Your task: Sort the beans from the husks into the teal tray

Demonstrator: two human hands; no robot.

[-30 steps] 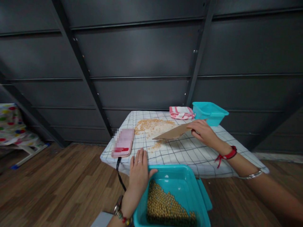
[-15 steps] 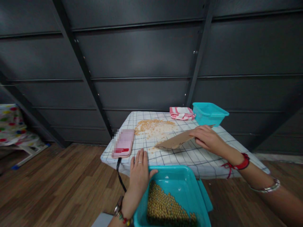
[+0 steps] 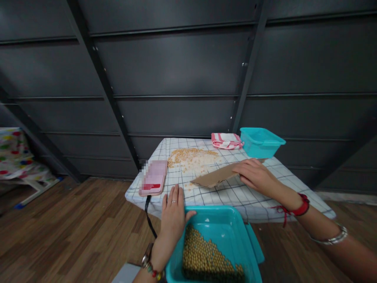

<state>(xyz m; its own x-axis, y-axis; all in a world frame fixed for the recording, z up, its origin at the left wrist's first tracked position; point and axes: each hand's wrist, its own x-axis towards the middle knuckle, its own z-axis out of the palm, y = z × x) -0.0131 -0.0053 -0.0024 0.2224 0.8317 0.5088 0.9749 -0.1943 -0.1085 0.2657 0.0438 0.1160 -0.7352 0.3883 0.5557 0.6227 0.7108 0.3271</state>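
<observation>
A piece of brown cardboard is gripped by its upper edge in my right hand, tilted low over the checked tablecloth. Its left tip reaches some scattered yellow beans. Farther back, more yellow beans lie spread with pale grains. My left hand rests with fingers stretched at the table's front edge, its thumb over the rim of a turquoise tub. Inside that tub, round yellowish beans are heaped toward the near left.
A pink phone lies at the table's left edge, a black strap hanging from it. At the back right are a folded red-and-white cloth and a second turquoise tub. A dark panelled wall stands behind the table.
My right hand and the cardboard have shifted slightly left and down, and the cardboard lies a little flatter. My left hand stays in place.
</observation>
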